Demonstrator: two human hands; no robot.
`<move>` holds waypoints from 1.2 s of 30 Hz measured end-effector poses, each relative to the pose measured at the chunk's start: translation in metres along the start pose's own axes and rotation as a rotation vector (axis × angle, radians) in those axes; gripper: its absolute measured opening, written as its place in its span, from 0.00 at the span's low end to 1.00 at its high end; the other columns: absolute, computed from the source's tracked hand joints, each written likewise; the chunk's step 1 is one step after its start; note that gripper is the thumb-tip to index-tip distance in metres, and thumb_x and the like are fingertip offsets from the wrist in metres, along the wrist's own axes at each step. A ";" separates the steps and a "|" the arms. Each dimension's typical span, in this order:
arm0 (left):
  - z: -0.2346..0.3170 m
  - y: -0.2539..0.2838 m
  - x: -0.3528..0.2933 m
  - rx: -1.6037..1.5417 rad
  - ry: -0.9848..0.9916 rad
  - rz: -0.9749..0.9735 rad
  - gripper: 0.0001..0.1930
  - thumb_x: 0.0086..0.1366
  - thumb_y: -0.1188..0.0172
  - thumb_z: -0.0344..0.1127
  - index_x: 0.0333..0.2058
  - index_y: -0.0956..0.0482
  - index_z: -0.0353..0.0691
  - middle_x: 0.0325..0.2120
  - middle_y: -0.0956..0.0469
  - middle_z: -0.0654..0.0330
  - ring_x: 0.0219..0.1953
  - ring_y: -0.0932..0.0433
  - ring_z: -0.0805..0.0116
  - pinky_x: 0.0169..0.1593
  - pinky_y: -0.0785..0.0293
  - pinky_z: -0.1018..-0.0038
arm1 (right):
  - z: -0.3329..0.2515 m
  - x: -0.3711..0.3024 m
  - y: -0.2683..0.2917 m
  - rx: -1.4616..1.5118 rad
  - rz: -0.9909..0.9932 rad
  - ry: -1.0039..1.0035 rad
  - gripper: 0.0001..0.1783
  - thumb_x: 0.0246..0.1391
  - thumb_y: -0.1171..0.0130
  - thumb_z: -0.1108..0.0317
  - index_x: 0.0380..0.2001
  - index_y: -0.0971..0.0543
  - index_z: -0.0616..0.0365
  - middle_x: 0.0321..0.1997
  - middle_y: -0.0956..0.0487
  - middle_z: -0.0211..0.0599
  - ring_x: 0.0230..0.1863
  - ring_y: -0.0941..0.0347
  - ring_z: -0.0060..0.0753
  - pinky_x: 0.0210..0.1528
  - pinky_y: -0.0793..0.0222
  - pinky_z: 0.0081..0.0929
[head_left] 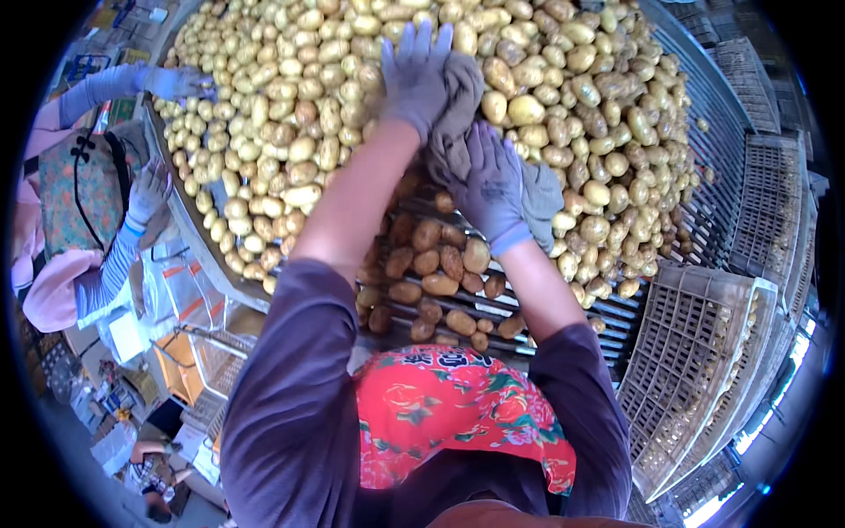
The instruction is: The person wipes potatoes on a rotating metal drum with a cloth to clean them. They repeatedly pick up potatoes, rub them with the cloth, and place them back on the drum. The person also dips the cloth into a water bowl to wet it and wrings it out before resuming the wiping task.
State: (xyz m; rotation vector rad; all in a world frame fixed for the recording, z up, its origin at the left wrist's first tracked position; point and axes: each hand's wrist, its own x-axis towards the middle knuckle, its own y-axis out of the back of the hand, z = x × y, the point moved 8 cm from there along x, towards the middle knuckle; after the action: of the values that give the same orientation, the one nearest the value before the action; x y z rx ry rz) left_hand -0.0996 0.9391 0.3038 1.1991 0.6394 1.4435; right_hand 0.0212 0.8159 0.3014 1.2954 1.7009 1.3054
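stretching up-and-down between both gloved hands (pixel 458 132), a grey cloth (pixel 456 119)

Potatoes (pixel 370 97) – pale yellow in sun, tan-brown in shade near apron. Left hand (pixel 414 75) and right hand (pixel 493 189) in grey-lilac gloves; cloth (pixel 453 123) between them drab grey-brown. Sleeves (pixel 290 387) dull purple. Apron (pixel 449 405) – bright red, green-and-orange floral print. Crates (pixel 704 352) beige. Co-worker's sleeve (pixel 110 264) blue-white striped.

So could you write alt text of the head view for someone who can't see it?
Two gloved hands, left hand and right hand, grip a grey cloth over a slatted table heaped with yellow potatoes. A co-worker's gloved hand reaches in at the left.
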 end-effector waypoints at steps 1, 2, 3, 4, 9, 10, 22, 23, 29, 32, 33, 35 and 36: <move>0.002 -0.005 -0.014 -0.016 0.031 0.002 0.33 0.66 0.51 0.36 0.70 0.46 0.53 0.71 0.49 0.56 0.72 0.52 0.54 0.73 0.67 0.53 | 0.008 -0.003 0.002 0.025 -0.044 -0.012 0.42 0.48 0.38 0.54 0.64 0.36 0.62 0.68 0.36 0.48 0.71 0.43 0.46 0.73 0.54 0.43; 0.013 0.003 -0.047 -0.037 -0.066 -0.115 0.35 0.63 0.48 0.37 0.70 0.46 0.51 0.71 0.50 0.54 0.72 0.53 0.52 0.74 0.67 0.53 | 0.013 -0.016 0.017 0.017 -0.068 0.014 0.38 0.51 0.41 0.57 0.64 0.35 0.60 0.68 0.34 0.45 0.70 0.41 0.42 0.73 0.53 0.40; 0.027 0.009 -0.081 0.054 -0.127 -0.301 0.38 0.61 0.46 0.36 0.70 0.47 0.46 0.70 0.49 0.52 0.72 0.53 0.51 0.74 0.67 0.53 | 0.017 -0.043 0.023 -0.050 -0.022 0.067 0.37 0.52 0.43 0.59 0.65 0.36 0.60 0.68 0.34 0.45 0.70 0.40 0.41 0.73 0.54 0.40; 0.028 0.018 -0.121 -0.048 -0.177 -0.323 0.38 0.61 0.47 0.36 0.69 0.48 0.41 0.69 0.47 0.52 0.72 0.53 0.52 0.73 0.67 0.51 | 0.018 -0.068 0.026 -0.112 0.035 0.133 0.36 0.53 0.46 0.60 0.66 0.36 0.59 0.68 0.33 0.45 0.70 0.40 0.41 0.73 0.54 0.40; 0.034 0.023 -0.186 0.117 -0.318 -0.365 0.32 0.63 0.51 0.43 0.66 0.39 0.41 0.69 0.46 0.55 0.73 0.52 0.56 0.71 0.65 0.42 | 0.002 -0.125 0.000 -0.260 -0.027 0.226 0.37 0.53 0.50 0.62 0.67 0.37 0.60 0.68 0.33 0.41 0.71 0.42 0.38 0.75 0.59 0.43; 0.039 0.003 -0.164 0.369 -0.361 -0.348 0.31 0.65 0.53 0.40 0.67 0.42 0.42 0.70 0.48 0.56 0.73 0.53 0.59 0.71 0.65 0.43 | 0.001 -0.106 0.003 -0.176 -0.087 0.156 0.37 0.52 0.47 0.60 0.66 0.36 0.60 0.67 0.32 0.41 0.70 0.40 0.38 0.75 0.58 0.42; 0.035 0.038 -0.242 0.209 -0.321 -0.471 0.31 0.65 0.56 0.39 0.67 0.41 0.41 0.71 0.48 0.54 0.74 0.56 0.59 0.73 0.71 0.48 | -0.012 -0.193 0.009 0.105 0.028 0.222 0.34 0.49 0.41 0.62 0.62 0.31 0.58 0.51 0.23 0.44 0.50 0.26 0.47 0.60 0.37 0.48; 0.030 0.022 -0.227 0.093 -0.281 -0.398 0.30 0.65 0.56 0.38 0.67 0.40 0.44 0.70 0.47 0.55 0.74 0.54 0.61 0.72 0.68 0.47 | -0.005 -0.181 -0.009 0.147 -0.044 0.192 0.33 0.52 0.42 0.61 0.61 0.31 0.59 0.51 0.23 0.44 0.48 0.25 0.46 0.53 0.33 0.48; 0.054 -0.002 -0.169 0.075 -0.014 -0.297 0.33 0.64 0.53 0.37 0.69 0.45 0.45 0.70 0.45 0.57 0.73 0.53 0.58 0.72 0.69 0.45 | 0.021 -0.115 0.017 0.253 0.053 0.028 0.35 0.49 0.38 0.61 0.61 0.31 0.54 0.49 0.23 0.44 0.49 0.27 0.49 0.56 0.36 0.48; 0.058 0.052 -0.236 -0.148 -0.167 -0.481 0.35 0.63 0.49 0.48 0.67 0.41 0.43 0.67 0.40 0.54 0.72 0.49 0.57 0.73 0.67 0.48 | -0.005 -0.154 0.041 0.230 -0.013 0.203 0.35 0.45 0.38 0.65 0.61 0.30 0.51 0.56 0.24 0.44 0.52 0.30 0.48 0.60 0.39 0.45; 0.056 0.054 -0.262 -0.189 -0.188 -0.427 0.34 0.61 0.46 0.45 0.66 0.38 0.42 0.66 0.38 0.53 0.70 0.45 0.55 0.73 0.65 0.49 | -0.005 -0.163 0.035 0.120 -0.095 0.158 0.35 0.43 0.39 0.68 0.60 0.29 0.51 0.56 0.24 0.42 0.52 0.30 0.48 0.61 0.39 0.44; 0.052 0.052 -0.289 -0.269 -0.169 -0.447 0.32 0.58 0.42 0.42 0.62 0.32 0.41 0.61 0.33 0.51 0.66 0.38 0.53 0.72 0.58 0.50 | -0.013 -0.166 0.036 0.164 -0.117 0.057 0.35 0.43 0.40 0.66 0.59 0.28 0.52 0.55 0.24 0.42 0.52 0.29 0.50 0.61 0.39 0.43; 0.053 0.061 -0.286 -0.309 -0.134 -0.504 0.30 0.58 0.41 0.41 0.60 0.30 0.41 0.59 0.29 0.51 0.63 0.35 0.52 0.70 0.53 0.51 | -0.014 -0.160 0.035 0.274 -0.125 0.059 0.35 0.43 0.40 0.66 0.60 0.29 0.53 0.54 0.23 0.42 0.52 0.29 0.50 0.61 0.39 0.43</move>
State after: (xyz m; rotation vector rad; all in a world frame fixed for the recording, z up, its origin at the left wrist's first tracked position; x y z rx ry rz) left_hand -0.1076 0.6432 0.2839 0.8093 0.5515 0.9837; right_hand 0.0715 0.6612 0.3252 1.2863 2.0232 1.0754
